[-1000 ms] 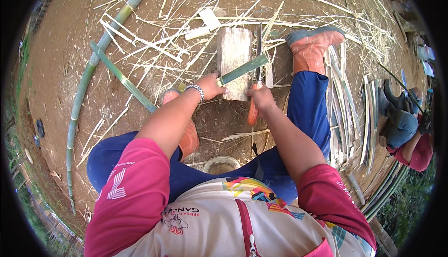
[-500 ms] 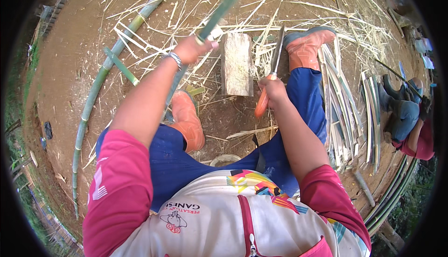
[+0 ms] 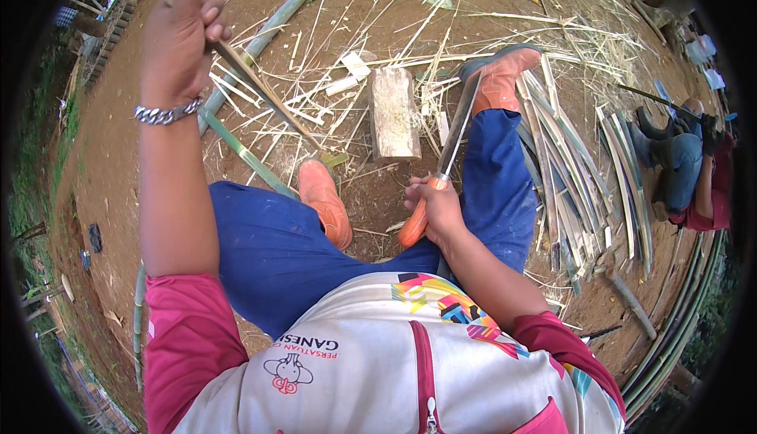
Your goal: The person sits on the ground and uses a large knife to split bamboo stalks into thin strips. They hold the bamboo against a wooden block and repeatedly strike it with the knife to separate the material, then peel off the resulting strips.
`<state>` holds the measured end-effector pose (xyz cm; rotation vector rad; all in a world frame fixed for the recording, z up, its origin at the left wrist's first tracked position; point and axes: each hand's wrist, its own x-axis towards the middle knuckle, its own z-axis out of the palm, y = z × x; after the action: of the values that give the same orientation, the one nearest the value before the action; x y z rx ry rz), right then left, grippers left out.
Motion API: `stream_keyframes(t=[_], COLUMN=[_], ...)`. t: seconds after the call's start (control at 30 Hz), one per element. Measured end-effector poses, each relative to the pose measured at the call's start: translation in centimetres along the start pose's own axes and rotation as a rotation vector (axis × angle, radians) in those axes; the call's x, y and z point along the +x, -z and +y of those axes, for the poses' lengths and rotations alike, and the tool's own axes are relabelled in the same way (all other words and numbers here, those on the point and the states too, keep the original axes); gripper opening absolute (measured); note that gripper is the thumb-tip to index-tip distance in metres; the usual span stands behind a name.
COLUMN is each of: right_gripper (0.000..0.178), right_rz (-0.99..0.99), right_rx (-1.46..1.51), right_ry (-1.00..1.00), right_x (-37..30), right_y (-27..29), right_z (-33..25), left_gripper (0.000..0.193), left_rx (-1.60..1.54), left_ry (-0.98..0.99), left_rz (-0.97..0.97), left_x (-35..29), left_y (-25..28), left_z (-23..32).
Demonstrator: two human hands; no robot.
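Observation:
Raised at the upper left, my left hand (image 3: pixel 189 40) is closed around a split bamboo strip (image 3: pixel 264 91), some fingers loosely curled. The strip slants down to the right, its lower end near my left boot (image 3: pixel 322 201); its upper end runs out near the picture's edge. My right hand (image 3: pixel 443 212) grips the orange handle of a machete (image 3: pixel 456 138) in front of my lap. Its blade points up and away, beside my right shin. Between my boots lies a chopping block of pale wood (image 3: pixel 394 115), touched by neither hand.
A green bamboo piece (image 3: pixel 244 152) lies by my left leg, and a long bamboo pole (image 3: pixel 288 12) beyond it. Shavings (image 3: pixel 587 44) litter the ground. Split strips (image 3: pixel 564 174) are piled right of my right boot (image 3: pixel 505 79). Another person (image 3: pixel 682 170) sits far right.
My left hand has swung up and left with the bamboo strip, which now slants the opposite way. My right hand has shifted slightly left and nearer me with the machete.

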<state>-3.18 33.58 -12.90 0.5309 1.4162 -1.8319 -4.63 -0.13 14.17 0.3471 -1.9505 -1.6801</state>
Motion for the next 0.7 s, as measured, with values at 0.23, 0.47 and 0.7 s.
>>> stream_keyframes(t=[0.23, 0.47, 0.7], right_gripper=[0.019, 0.019, 0.025], right_rz=[-0.021, -0.003, 0.029], right_rx=[-0.059, -0.051, -0.065], right_ry=[0.007, 0.056, 0.049], right_x=[1.7, 3.0, 4.0], right_y=[1.2, 1.5, 1.5], right_z=[-0.1, 0.0, -0.3], left_gripper=[0.070, 0.067, 0.065], left_rx=[-0.108, -0.215, -0.275], left_ry=[-0.106, -0.164, -0.196], left_rz=[0.143, 0.122, 0.067], left_x=[-3.5, -5.5, -5.8], left_y=[-3.2, -5.2, -7.0], left_z=[1.5, -2.9, -6.6])
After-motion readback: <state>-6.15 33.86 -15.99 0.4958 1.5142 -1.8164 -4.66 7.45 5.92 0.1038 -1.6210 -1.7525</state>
